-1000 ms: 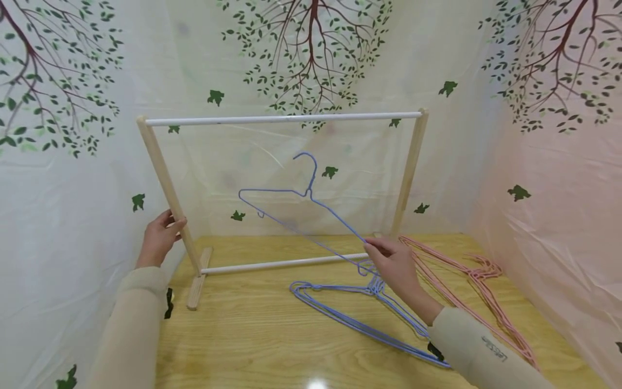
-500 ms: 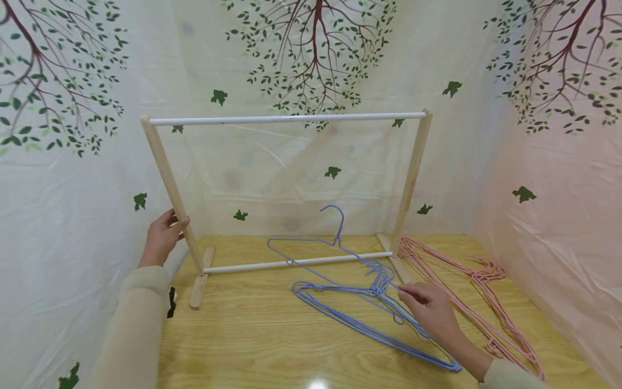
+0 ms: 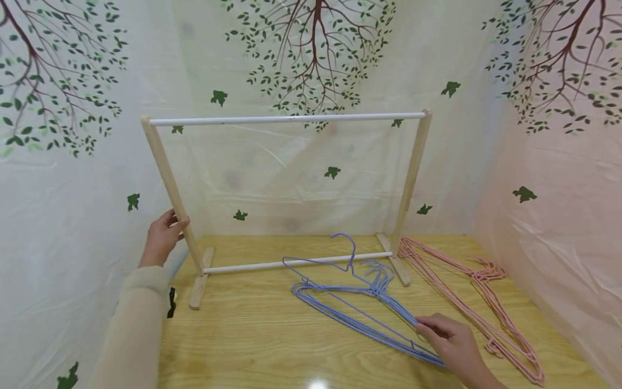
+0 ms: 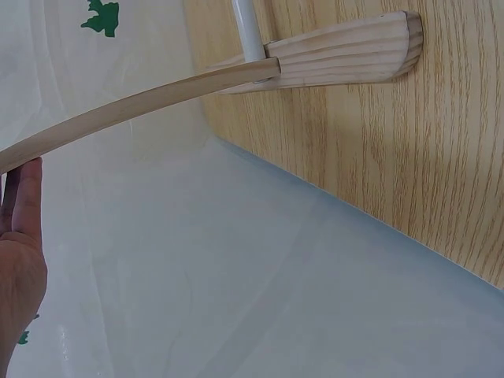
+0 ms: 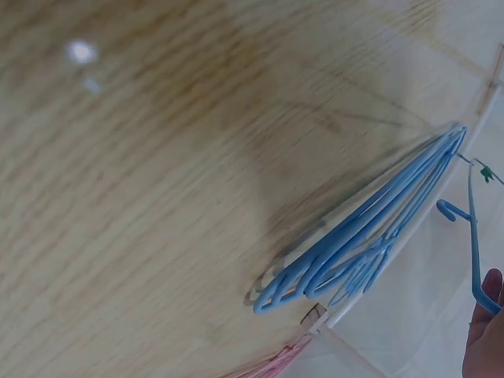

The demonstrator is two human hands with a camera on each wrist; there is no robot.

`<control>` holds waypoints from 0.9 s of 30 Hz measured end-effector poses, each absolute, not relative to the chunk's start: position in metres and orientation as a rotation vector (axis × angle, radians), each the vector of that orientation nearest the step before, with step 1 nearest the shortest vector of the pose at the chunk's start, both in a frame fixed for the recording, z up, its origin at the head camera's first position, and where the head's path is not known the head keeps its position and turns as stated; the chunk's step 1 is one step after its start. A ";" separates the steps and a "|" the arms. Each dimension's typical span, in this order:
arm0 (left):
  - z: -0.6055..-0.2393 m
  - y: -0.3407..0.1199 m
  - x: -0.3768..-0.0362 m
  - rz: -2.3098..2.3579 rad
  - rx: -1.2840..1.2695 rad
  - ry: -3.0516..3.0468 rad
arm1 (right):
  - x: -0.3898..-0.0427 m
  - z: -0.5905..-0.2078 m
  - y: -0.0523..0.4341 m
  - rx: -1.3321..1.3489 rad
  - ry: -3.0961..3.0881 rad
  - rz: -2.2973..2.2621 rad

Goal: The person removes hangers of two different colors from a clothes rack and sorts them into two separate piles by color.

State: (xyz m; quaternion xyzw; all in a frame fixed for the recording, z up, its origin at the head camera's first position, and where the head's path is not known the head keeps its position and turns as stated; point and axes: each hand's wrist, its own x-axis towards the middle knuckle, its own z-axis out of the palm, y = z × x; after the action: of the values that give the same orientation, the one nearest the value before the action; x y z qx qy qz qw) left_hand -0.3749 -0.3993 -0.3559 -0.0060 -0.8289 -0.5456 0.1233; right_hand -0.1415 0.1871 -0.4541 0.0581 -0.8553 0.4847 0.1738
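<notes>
My left hand (image 3: 176, 223) holds the left post (image 3: 170, 183) of a small wooden clothes rack with a white top bar (image 3: 286, 119). In the left wrist view my fingers (image 4: 24, 205) lie against that post (image 4: 142, 106) above its foot (image 4: 346, 55). My right hand (image 3: 421, 323) pinches one blue wire hanger (image 3: 318, 261) by its low end, just above the table. The hanger tilts over a pile of blue hangers (image 3: 340, 310), its hook near the rack's lower bar. In the right wrist view, the pile (image 5: 362, 236) lies on the wood and a fingertip (image 5: 484, 331) shows at the corner.
A heap of pink wire hangers (image 3: 478, 294) lies on the wooden table (image 3: 252, 335) to the right of the rack's right post (image 3: 410, 173). Plastic sheeting printed with trees closes in the back and both sides. The table's left edge (image 4: 346, 213) runs beside the rack's foot.
My right hand has come down and back toward me with the blue hanger, from mid-height in the rack to just above the blue pile. The left hand has stayed on the post.
</notes>
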 end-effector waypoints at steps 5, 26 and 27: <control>-0.356 -0.399 -0.374 -1.601 -0.014 -2.418 | -0.134 -0.456 0.189 0.157 -2.410 1.405; -0.358 -0.398 -0.375 -1.597 0.020 -2.414 | -0.146 -0.476 0.233 -0.309 -2.732 1.210; -0.358 -0.398 -0.375 -1.597 0.021 -2.414 | -0.147 -0.477 0.234 -0.304 -2.734 1.187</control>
State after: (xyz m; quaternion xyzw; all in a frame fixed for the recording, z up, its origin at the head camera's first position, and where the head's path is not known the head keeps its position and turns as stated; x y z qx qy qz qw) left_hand -0.3750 -0.3983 -0.3583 0.0072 -0.8276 -0.5476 0.1232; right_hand -0.1472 0.2336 -0.4771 -0.1011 -0.9101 0.3952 0.0726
